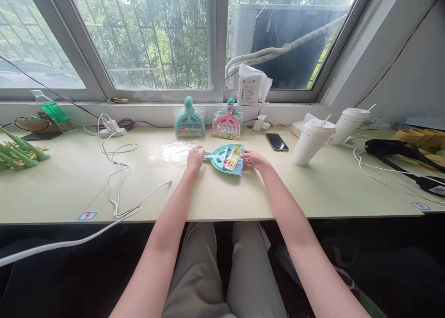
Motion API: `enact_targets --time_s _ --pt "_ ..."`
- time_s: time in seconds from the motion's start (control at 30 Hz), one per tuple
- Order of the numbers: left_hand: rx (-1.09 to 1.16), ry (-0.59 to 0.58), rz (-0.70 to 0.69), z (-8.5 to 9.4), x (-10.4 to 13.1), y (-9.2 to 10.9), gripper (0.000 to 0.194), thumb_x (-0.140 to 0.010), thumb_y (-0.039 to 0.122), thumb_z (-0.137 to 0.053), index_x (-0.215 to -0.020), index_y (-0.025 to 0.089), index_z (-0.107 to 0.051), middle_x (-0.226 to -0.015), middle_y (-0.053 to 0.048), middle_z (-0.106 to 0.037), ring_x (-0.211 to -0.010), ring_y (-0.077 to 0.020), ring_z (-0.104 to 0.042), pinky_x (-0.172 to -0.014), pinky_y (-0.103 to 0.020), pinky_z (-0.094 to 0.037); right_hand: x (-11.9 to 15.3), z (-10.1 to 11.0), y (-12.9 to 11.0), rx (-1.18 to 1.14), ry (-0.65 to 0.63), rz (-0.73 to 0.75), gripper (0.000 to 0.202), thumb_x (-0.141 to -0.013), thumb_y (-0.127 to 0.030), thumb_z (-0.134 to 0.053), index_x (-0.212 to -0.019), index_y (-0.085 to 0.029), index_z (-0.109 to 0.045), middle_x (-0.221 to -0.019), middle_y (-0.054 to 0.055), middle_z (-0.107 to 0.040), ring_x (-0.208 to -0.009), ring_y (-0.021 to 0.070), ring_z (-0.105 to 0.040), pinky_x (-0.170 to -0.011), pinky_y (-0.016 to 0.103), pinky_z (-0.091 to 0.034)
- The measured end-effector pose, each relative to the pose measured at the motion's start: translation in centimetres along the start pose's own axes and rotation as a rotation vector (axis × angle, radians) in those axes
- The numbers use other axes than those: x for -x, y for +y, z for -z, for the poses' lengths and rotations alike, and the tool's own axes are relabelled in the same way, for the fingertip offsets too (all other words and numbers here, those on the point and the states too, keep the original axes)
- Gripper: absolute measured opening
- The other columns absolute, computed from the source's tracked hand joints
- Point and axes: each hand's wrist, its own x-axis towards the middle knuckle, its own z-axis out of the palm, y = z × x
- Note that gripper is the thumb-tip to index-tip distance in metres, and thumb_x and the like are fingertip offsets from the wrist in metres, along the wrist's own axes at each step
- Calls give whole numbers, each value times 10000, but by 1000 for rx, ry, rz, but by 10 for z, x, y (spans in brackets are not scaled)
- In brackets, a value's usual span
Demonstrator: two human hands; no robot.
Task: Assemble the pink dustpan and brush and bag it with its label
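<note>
Dustpan set, one teal, gripped between left hand and right hand; two packaged sets behind, two cups.

Bright daylight pours in through the window, leaving the desk evenly lit with faint shadows. The space under the desk is dark. Straight lines bow toward the edges; focus is sharp.

left hand on handle of teal dustpan set, frame centre | right hand touching its labelled end | clear bag just left of left hand | teal pack, pink pack upright behind, against sill | phone, two cups right of centre | white cable left
</note>
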Motion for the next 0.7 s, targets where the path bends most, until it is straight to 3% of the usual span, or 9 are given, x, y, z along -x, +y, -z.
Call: enact_targets --time_s 0.1,0.23,0.3,0.37,0.47,0.53,0.57,0.63,0.7 --pt "-175 -86 -38 2 -2 -10 332 -949 294 -384 -1167 219 -623 -1298 -114 -617 -1319 -273 -465 -1191 -586 -91 5 3 -4 102 -68 8 244 -766 -3 -664 -984 -111 -684 -938 98 -759 -783 150 -724 -746 234 -602" --pt "-218 202 78 10 -3 -16 424 -925 131 -289 -1193 177 -614 -1260 -155 -619 -1326 -296 -447 -1170 -649 -30 15 5 -10 294 -78 -15 233 -780 -51 -690 -1007 -102 -677 -896 103 -755 -742 157 -717 -735 257 -600" --pt "-152 336 40 10 -2 -12 426 -930 133 -277 -1192 185 -610 -1262 -138 -613 -1305 -283 -459 -1185 -625 -28 21 6 -13 440 -110 -47 200 -815 -139 -699 -1009 -93 -682 -835 108 -750 -696 166 -715 -713 272 -599" --pt "-101 356 -52 6 -1 -5 367 -942 187 -326 -1162 200 -619 -1243 -112 -622 -1260 -271 -489 -1204 -580 -42 26 7 -17 628 -89 -64 228 -860 -252 -672 -1011 -83 -689 -819 127 -745 -697 191 -721 -723 304 -598" --pt "-45 218 -165 -3 -6 3 307 -939 223 -378 -1095 195 -642 -1165 -99 -655 -1187 -261 -534 -1194 -522 -157 22 1 -25 1008 211 86 278 -920 -305 -571 -1075 -108 -692 -980 154 -741 -911 248 -721 -847 360 -567" --pt "16 142 -208 -6 -13 0 304 -943 234 -377 -1069 187 -649 -1129 -102 -665 -1149 -252 -553 -1127 -456 -310 6 -12 -28 1240 422 312 313 -938 -271 -520 -1197 -154 -652 -1168 146 -698 -1117 267 -650 -950 391 -518" --pt "48 126 -220 -6 -17 -4 310 -947 241 -369 -1063 183 -650 -1120 -104 -666 -1139 -248 -556 -1082 -421 -365 -7 -21 -27 1325 439 438 358 -946 -260 -500 -1278 -178 -602 -1270 137 -653 -1204 267 -597 -993 407 -491" --pt "104 124 -223 -5 -23 -13 319 -951 250 -360 -1051 175 -653 -1115 -106 -666 -1131 -241 -557 -1028 -383 -410 -38 -41 -24 1481 269 651 487 -929 -257 -532 -1412 -223 -482 -1467 110 -501 -1365 269 -443 -1064 437 -435" --pt "147 111 -196 -4 -27 -22 300 -941 238 -379 -1021 170 -660 -1099 -99 -673 -1114 -233 -566 -1031 -376 -408 -74 -59 -19 1658 52 670 583 -906 -311 -580 -1464 -245 -422 -1555 94 -381 -1446 321 -308 -1128 562 -320"
